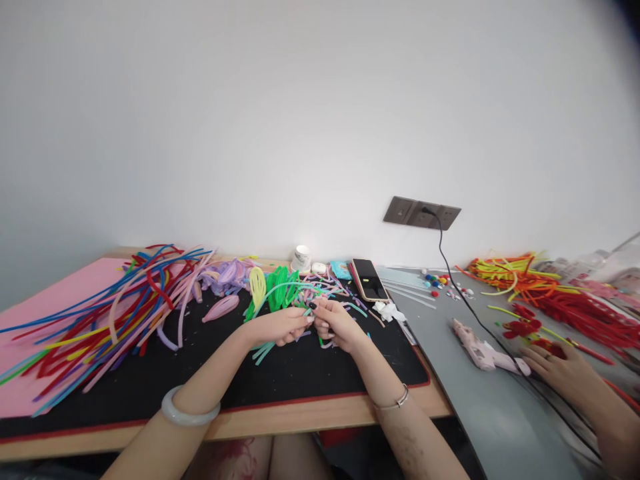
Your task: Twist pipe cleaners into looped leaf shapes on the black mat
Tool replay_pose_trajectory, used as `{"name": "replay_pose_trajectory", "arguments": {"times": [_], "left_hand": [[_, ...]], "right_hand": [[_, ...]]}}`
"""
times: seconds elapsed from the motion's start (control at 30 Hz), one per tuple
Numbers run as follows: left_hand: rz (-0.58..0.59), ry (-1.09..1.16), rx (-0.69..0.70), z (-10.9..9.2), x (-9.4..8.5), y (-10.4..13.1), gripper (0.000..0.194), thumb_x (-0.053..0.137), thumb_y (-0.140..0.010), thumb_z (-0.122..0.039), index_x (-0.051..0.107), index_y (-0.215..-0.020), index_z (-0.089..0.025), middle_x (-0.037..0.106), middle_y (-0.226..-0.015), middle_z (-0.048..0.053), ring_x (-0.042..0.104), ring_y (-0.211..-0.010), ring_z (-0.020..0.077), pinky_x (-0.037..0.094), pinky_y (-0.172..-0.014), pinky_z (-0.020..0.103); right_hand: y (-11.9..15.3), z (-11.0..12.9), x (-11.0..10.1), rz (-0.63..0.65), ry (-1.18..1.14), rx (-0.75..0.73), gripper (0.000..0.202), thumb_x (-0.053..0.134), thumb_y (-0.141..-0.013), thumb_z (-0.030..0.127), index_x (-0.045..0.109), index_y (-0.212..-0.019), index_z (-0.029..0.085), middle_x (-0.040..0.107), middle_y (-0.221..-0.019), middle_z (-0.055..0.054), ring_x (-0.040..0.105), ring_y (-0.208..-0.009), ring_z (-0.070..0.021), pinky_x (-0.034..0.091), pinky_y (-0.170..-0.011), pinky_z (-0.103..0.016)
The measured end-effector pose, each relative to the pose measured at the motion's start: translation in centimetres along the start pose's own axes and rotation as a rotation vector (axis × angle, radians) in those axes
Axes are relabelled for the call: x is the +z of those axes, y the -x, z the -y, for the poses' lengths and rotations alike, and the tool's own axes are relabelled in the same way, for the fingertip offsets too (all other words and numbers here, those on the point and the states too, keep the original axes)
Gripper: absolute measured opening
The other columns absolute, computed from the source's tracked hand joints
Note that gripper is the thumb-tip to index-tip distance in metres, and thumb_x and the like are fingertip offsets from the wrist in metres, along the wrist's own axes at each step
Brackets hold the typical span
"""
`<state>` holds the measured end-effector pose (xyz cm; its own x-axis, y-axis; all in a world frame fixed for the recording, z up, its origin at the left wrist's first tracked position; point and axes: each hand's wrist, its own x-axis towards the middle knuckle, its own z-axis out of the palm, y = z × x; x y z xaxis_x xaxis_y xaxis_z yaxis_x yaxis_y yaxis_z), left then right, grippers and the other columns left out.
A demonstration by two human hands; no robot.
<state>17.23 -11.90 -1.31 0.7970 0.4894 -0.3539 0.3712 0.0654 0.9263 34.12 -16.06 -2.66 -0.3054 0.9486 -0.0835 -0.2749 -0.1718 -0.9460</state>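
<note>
My left hand (284, 325) and my right hand (339, 325) meet above the black mat (310, 377), fingertips pinched together. Between them is a thin teal pipe cleaner (285, 287), which seems to arc up behind the fingers; most of the gripped part is hidden. Just beyond lie a looped green pipe cleaner bundle (281, 288) and a yellow looped bundle (257, 287). Short pastel pipe cleaner pieces (325, 287) are scattered behind and below my hands. My left wrist carries a pale bangle, my right a thin bracelet.
Mixed pipe cleaners (135, 313) heap at left over a pink sheet (25, 380). A phone (369, 280), crumpled tissue (389, 311) and cup (302, 257) stand behind. At right, another person's hand (565, 373) is near a pink glue gun (480, 350), whose cord (470, 307) runs to the wall socket.
</note>
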Motion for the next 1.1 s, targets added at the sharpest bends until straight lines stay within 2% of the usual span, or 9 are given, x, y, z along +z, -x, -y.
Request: {"name": "replay_pose_trajectory", "arguments": {"times": [0.17, 0.33, 0.53, 0.7, 0.9, 1.1], "left_hand": [[0.065, 0.018, -0.006, -0.4, 0.1, 0.4, 0.044, 0.051, -0.074, -0.062, 0.034, -0.077, -0.022, 0.029, -0.059, -0.009, 0.02, -0.041, 0.0035, 0.011, -0.039, 0.018], [0.107, 0.069, 0.014, -0.6, 0.3, 0.6, 0.046, 0.052, -0.073, -0.063, 0.032, -0.076, -0.022, 0.025, -0.059, -0.009, 0.018, -0.042, 0.0035, 0.009, -0.039, 0.018], [0.131, 0.183, 0.035, -0.6, 0.3, 0.5, 0.046, 0.053, -0.073, -0.063, 0.033, -0.076, -0.021, 0.023, -0.057, -0.01, 0.014, -0.041, 0.0028, 0.006, -0.039, 0.018], [0.063, 0.333, 0.089, -0.9, 0.4, 0.5, 0.045, 0.047, -0.077, -0.063, 0.037, -0.076, -0.019, 0.02, -0.053, -0.011, 0.01, -0.041, 0.0026, 0.006, -0.039, 0.017], [-0.003, 0.336, 0.117, -1.1, 0.7, 0.2, 0.042, 0.052, -0.076, -0.058, 0.036, -0.075, -0.02, 0.022, -0.053, -0.011, 0.012, -0.04, 0.0023, 0.007, -0.038, 0.017], [-0.008, 0.334, 0.135, -0.5, 0.6, -0.3, 0.04, 0.051, -0.077, -0.058, 0.038, -0.078, -0.02, 0.022, -0.054, -0.011, 0.012, -0.042, 0.0033, 0.008, -0.038, 0.016]], "right_hand": [[0.3, 0.2, -0.5, 0.195, -0.119, 0.106, 0.037, 0.062, -0.076, 0.038, 0.036, -0.06, 0.018, 0.032, -0.035, 0.011, 0.017, -0.03, -0.0013, 0.012, -0.033, -0.016], [0.3, 0.4, -0.7, 0.259, -0.206, 0.14, 0.031, 0.064, -0.076, 0.032, 0.037, -0.065, 0.019, 0.032, -0.033, 0.012, 0.015, -0.029, -0.0019, 0.012, -0.032, -0.015], [0.1, 0.2, -0.9, 0.24, -0.242, 0.087, 0.029, 0.061, -0.078, 0.027, 0.035, -0.07, 0.02, 0.033, -0.035, 0.013, 0.013, -0.03, -0.0025, 0.012, -0.032, -0.015], [0.1, 0.6, -0.6, 0.176, -0.225, 0.016, 0.027, 0.061, -0.078, 0.03, 0.037, -0.07, 0.02, 0.033, -0.037, 0.012, 0.017, -0.032, -0.003, 0.012, -0.034, -0.016], [0.2, 1.0, 0.0, -0.002, -0.202, -0.036, 0.027, 0.066, -0.073, 0.027, 0.04, -0.069, 0.018, 0.038, -0.042, 0.01, 0.026, -0.036, -0.003, 0.018, -0.037, -0.016], [0.2, 0.9, -0.1, -0.012, -0.175, -0.054, 0.024, 0.064, -0.074, 0.028, 0.043, -0.068, 0.017, 0.041, -0.042, 0.008, 0.031, -0.037, -0.0044, 0.023, -0.039, -0.017]]}}
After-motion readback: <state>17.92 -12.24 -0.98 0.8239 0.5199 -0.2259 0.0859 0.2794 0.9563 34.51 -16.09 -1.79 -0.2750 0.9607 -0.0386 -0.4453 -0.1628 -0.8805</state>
